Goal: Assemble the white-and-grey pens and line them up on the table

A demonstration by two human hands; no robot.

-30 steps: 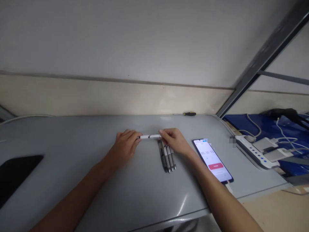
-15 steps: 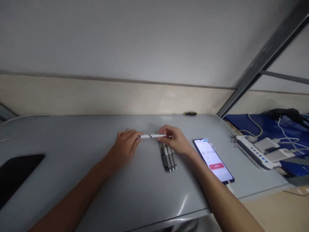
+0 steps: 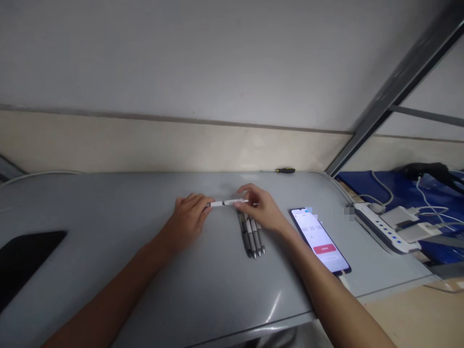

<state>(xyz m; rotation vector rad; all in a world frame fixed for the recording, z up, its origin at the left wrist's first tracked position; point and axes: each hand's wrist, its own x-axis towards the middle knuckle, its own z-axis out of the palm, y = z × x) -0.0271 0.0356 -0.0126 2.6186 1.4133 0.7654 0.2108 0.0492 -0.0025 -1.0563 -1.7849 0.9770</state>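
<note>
A white pen with a dark band lies level between my two hands, above the grey table. My left hand is closed around its left end, which the fingers hide. At the right end, my right hand has the thumb against the pen, and its index finger is arched a little above it. Just below my right hand, several pens with grey grips lie side by side on the table, metal tips toward me. My right hand hides their upper ends.
A lit phone showing a timer lies right of my right forearm. Beyond it are a power strip with chargers and cables. A small screwdriver rests by the wall. A black object is at the left edge.
The index finger of my right hand has lifted slightly off the pen. The pen looks turned about its length, its clip no longer showing on top. My left hand has barely moved.
</note>
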